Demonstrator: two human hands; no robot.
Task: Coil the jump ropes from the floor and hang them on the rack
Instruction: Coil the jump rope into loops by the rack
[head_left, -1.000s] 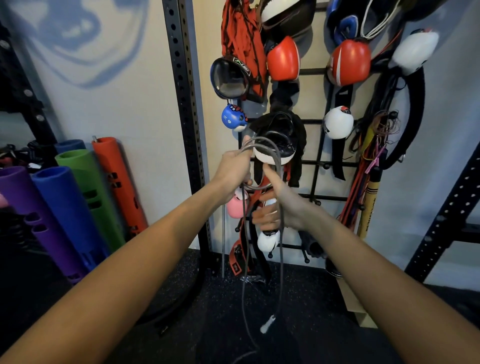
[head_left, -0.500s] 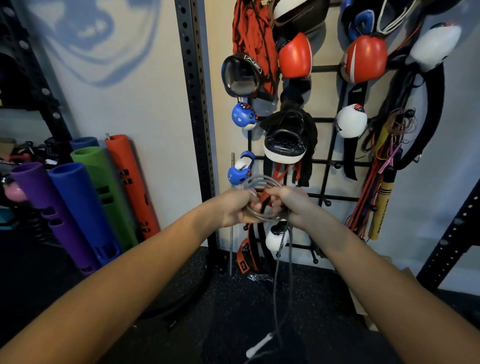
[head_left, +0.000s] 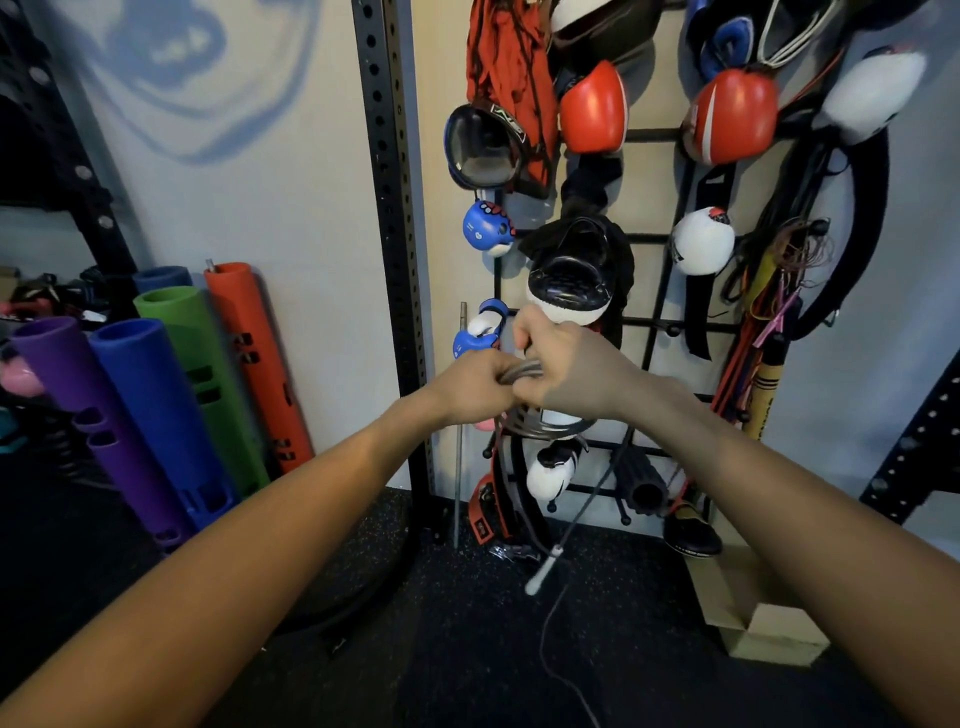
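While both fists meet in front of the wall rack (head_left: 655, 134), the left hand (head_left: 475, 387) and right hand (head_left: 563, 364) each curl their fingers tightly round a coiled grey rope (head_left: 523, 372). Its loops hang just beneath the fists. One loose end slants down to a white handle (head_left: 540, 571) near the floor (head_left: 457, 654), where a thin strand trails. Boxing gloves (head_left: 592, 106) hang on the rack.

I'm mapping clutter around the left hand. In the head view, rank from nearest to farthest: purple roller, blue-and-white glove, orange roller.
1. blue-and-white glove, just above the left hand, which grips the jump rope.
2. orange roller, leaning farther left.
3. purple roller, far left.
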